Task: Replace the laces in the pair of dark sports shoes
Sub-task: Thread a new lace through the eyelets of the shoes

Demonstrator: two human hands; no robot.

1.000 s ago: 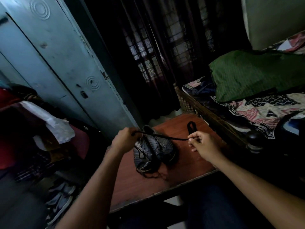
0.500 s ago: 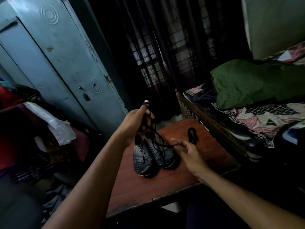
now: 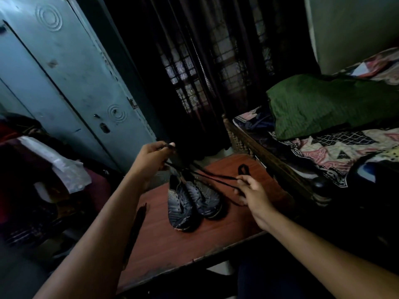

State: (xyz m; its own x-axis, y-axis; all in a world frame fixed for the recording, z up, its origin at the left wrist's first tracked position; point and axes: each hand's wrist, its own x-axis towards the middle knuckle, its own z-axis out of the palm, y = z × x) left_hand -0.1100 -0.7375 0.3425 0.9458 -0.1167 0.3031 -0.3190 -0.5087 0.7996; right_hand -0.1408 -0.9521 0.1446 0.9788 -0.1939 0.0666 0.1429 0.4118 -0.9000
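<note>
Dim light fills the room, with a blue door (image 3: 64,83) on the left and a bed (image 3: 323,152) on the right. Between them stands a reddish counter (image 3: 172,244). Two dark shoes (image 3: 192,201) lie side by side on it. The left hand (image 3: 151,162) is raised above the shoes and pinches a black lace (image 3: 207,175). The lace runs to the right hand (image 3: 252,190), whose grip also pinches it. A second lace (image 3: 243,169) lies looped at the far side.

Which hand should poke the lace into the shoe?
Probably the right hand: it pinches the black lace low beside the shoes. The left hand holds it up higher.
</note>
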